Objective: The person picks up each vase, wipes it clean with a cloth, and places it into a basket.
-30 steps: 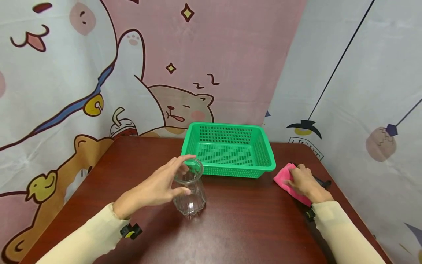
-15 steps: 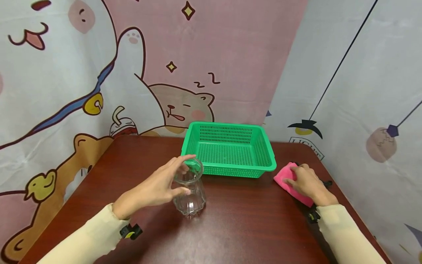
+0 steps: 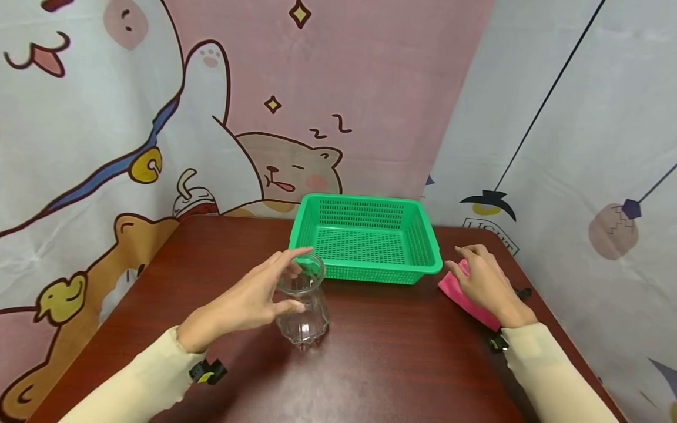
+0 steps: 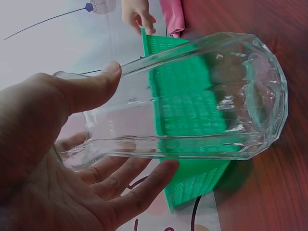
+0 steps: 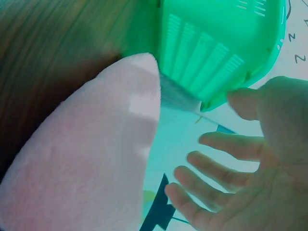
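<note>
A clear glass jar with a wide rim and ribbed sides is upright on the brown table, in front of the green basket. My left hand grips it near the neck, thumb on one side and fingers on the other; the left wrist view shows the thumb against the glass. At the right, my right hand hovers over a folded pink cloth, fingers loosely bent and holding nothing. In the right wrist view the cloth lies apart from the fingers.
The green perforated basket sits at the back middle of the table. Something black pokes out beyond the cloth, partly hidden by the right hand. A printed curtain hangs close behind the table and along its sides.
My right hand has lifted off the pink cloth, its fingers now spread above it. The cloth stays in place. My left hand and the glass jar have hardly moved.
</note>
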Available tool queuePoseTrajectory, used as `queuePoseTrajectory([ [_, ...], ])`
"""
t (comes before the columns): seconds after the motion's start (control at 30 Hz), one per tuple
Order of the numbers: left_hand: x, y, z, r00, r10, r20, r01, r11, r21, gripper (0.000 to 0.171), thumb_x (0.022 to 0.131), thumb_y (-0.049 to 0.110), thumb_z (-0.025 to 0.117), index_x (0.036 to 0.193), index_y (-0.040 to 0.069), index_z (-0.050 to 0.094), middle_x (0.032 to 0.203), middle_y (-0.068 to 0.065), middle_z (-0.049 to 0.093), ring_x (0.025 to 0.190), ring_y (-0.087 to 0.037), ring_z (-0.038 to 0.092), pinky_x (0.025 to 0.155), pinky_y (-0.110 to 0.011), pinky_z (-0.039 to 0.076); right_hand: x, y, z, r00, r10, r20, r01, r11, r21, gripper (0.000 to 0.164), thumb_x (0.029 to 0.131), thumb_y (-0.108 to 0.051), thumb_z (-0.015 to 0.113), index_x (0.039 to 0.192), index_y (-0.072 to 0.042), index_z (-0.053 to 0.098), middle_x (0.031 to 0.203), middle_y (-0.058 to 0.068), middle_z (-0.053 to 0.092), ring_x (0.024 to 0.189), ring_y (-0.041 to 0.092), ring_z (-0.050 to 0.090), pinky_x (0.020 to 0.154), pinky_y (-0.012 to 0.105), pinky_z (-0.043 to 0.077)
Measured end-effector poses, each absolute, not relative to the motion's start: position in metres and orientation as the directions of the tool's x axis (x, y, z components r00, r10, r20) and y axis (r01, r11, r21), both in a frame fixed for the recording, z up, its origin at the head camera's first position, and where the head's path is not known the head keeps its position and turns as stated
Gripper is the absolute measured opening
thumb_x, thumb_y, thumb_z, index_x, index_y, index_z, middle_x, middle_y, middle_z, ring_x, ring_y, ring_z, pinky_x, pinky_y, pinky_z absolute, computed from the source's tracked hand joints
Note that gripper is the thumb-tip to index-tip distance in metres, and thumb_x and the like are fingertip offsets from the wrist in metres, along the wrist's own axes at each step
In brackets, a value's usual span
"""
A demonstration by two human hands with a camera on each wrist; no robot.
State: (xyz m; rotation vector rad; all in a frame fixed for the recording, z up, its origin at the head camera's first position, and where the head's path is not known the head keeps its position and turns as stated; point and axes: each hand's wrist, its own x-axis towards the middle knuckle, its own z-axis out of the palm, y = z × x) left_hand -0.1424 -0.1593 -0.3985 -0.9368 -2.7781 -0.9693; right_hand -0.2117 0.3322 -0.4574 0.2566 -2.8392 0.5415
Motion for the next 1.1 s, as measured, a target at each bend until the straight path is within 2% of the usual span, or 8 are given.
queuePoseTrajectory([
  [0.23,-0.142,-0.16,-0.4,-0.816,0.526,0.238,0.559,0.618,0.553,0.107,0.085,0.027,0.093,0.167,0.04,0.026,0.134,-0.006,0.063,0.123,-0.019,0.065,0.093,-0.036,0.058,-0.217,0.317,-0.45,-0.93,-0.126,0.344,-0.263,0.883,-0.388,0.063,0.112,-0.046,0.053,0.16,-0.006,0.048,0.162,0.025,0.042,0.145,0.051,0.041,0.108,0.077,0.04],
  [0.43,-0.14,-0.161,-0.402,-0.82,0.523,0.234,0.554,0.618,0.558,0.108,0.085,0.028,0.093,0.168,0.041,0.024,0.135,-0.002,0.062,0.124,-0.019,0.065,0.095,-0.037,0.059,-0.228,0.308,-0.451,-0.905,-0.165,0.392,-0.323,0.866,-0.381,0.071,0.11,-0.055,0.052,0.165,-0.012,0.041,0.169,0.019,0.037,0.152,0.049,0.035,0.113,0.078,0.034],
  [0.73,-0.14,-0.161,-0.404,-0.82,0.52,0.238,0.554,0.617,0.559,0.108,0.086,0.028,0.092,0.168,0.041,0.024,0.134,0.004,0.06,0.125,-0.019,0.065,0.097,-0.037,0.059,-0.242,0.294,-0.453,-0.9,-0.235,0.368,-0.349,0.893,-0.285,0.079,0.109,-0.062,0.047,0.169,-0.014,0.031,0.174,0.019,0.03,0.16,0.048,0.028,0.122,0.074,0.027],
  [0.97,-0.14,-0.161,-0.404,-0.817,0.52,0.249,0.561,0.616,0.553,0.109,0.086,0.028,0.092,0.168,0.043,0.023,0.134,0.005,0.06,0.125,-0.018,0.065,0.098,-0.038,0.059,-0.251,0.285,-0.451,-0.915,-0.264,0.306,-0.338,0.914,-0.224,0.088,0.106,-0.071,0.042,0.17,-0.013,0.028,0.178,0.016,0.023,0.166,0.044,0.014,0.13,0.069,0.016],
  [1.1,-0.139,-0.161,-0.402,-0.818,0.518,0.251,0.561,0.621,0.547,0.108,0.086,0.028,0.092,0.168,0.042,0.023,0.134,0.006,0.06,0.124,-0.013,0.064,0.097,-0.037,0.059,-0.254,0.281,-0.449,-0.924,-0.271,0.271,-0.331,0.92,-0.208,0.092,0.104,-0.075,0.04,0.172,-0.015,0.022,0.179,0.015,0.019,0.167,0.042,0.01,0.132,0.067,0.009],
])
